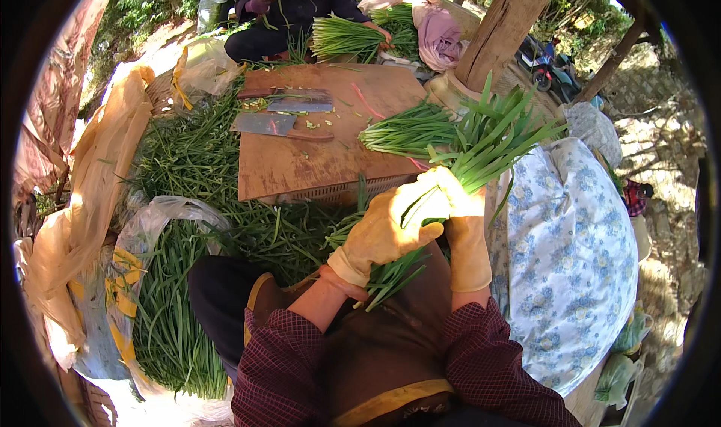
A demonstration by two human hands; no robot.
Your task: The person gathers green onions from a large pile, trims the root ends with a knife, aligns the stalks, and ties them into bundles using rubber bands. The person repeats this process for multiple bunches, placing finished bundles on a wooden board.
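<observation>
My right hand (464,224), in a yellowish rubber glove, grips a bunch of garlic chives (495,139); the leaves fan out to the upper right. Pressed close against it, my left hand (380,230), gloved alike, closes on blades of the same bunch; bright sunlight washes out the fingers. More green blades (397,280) hang below my left wrist, over the brown apron (388,354). Just beyond the gloves, a bundle of garlic chives (411,128) lies on the wooden board (315,168), with a red tie (367,101) near it.
Two cleavers (262,124) (301,101) lie on the board among cut bits. Loose chives (191,145) spread to the left, beside a filled plastic bag (174,314). A flowered cloth bundle (569,258) sits at right, below a wooden post (507,30). Opposite, a person (304,4) handles chives (349,37).
</observation>
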